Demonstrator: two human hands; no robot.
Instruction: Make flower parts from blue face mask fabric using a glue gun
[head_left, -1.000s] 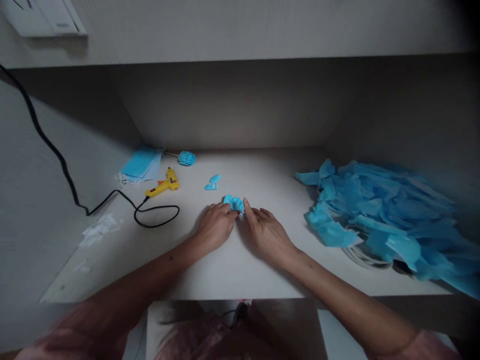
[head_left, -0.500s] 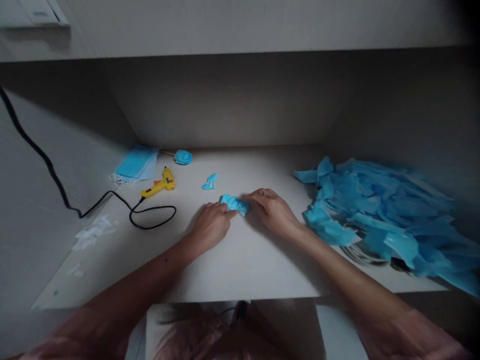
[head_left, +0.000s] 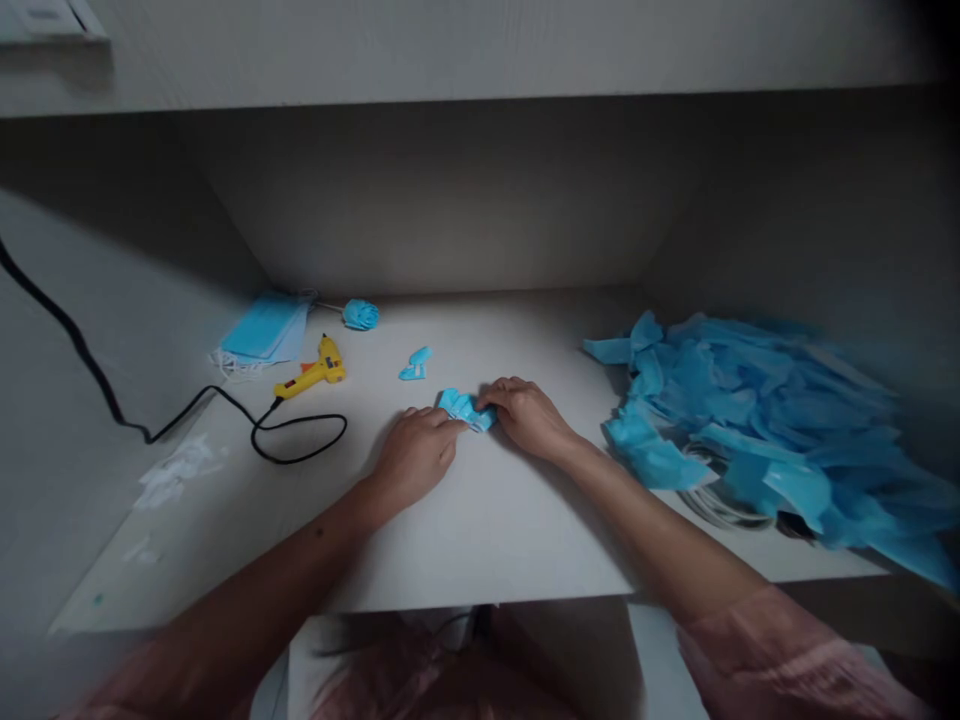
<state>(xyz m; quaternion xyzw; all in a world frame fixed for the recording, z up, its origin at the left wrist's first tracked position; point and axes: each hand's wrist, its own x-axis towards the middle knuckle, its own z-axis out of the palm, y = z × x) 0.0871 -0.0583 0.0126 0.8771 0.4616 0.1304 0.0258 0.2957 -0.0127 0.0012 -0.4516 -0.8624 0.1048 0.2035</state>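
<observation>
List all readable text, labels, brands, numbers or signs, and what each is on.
None readable.
Glue gun: small dark marks, too small to read.
White box, top left: grey patch, too blurred to tell if it bears text.
Blue strip: no text visible.

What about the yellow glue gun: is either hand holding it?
No, the glue gun lies on the tabletop while the left hand and right hand touch the gathered blue piece.

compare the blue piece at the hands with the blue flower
The blue piece is elongated and ruffled; the blue flower is rounded and layered. The blue flower has a stem; the blue piece shows none. Left hand and right hand touch the blue piece, not the blue flower. Both are light blue.
</observation>
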